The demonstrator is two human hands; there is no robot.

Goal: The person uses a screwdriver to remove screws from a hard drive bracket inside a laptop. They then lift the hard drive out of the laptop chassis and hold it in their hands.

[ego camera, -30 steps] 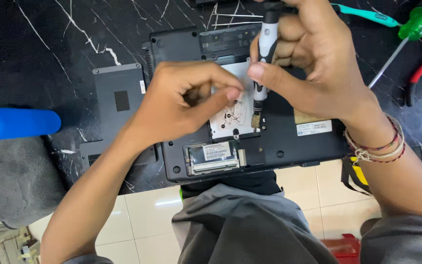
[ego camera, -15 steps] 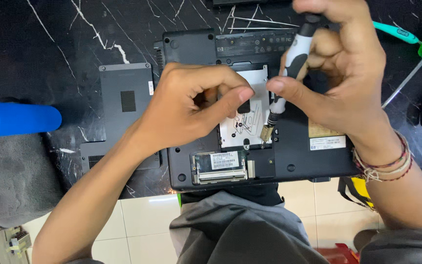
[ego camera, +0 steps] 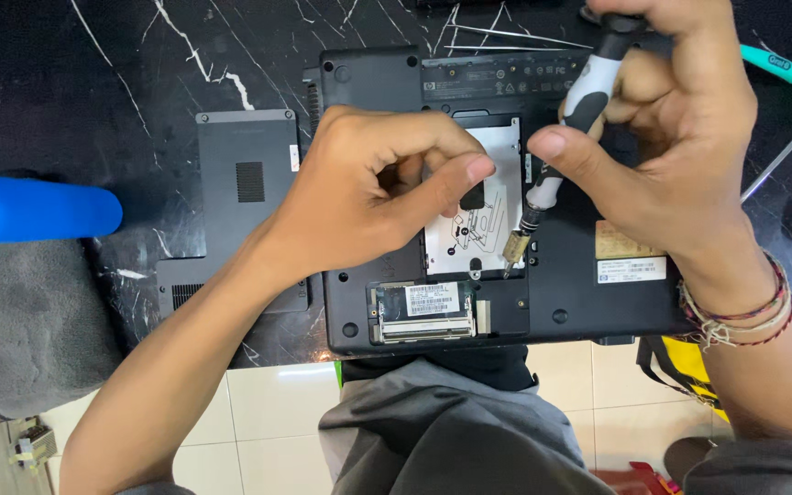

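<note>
So the right hand pinches a screwdriver with its tip on a screw at the drive's corner in the upturned laptop, left hand curled, steadying the drive, so probably mid-unscrewing, needing straight, steady turns next.
</note>
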